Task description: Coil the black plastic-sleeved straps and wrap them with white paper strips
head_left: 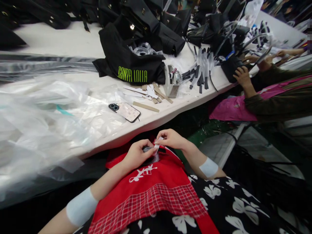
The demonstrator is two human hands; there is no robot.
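Note:
Close to my lap, over the red apron [168, 169], my two hands meet. Between the thumb and fingers of my left hand [138, 152] is one end of a small white strip [157, 146]. My right hand [172, 139] pinches the strip's other end. A clear, greyish coiled band [154, 158] lies under the left fingers; whether it is held there I cannot tell. On the table's near edge ahead are a phone [125, 111] with a floral case and a thin beige cardboard strip [146, 106].
Black bags [146, 19] crowd the back of the white table [148, 122]. A black cloth bag with green lettering [133, 74] stands by a tape dispenser [172, 81]. Plastic sheets [48, 120] cover the left side. At right, a co-worker's hand [242, 77] touches a black piece.

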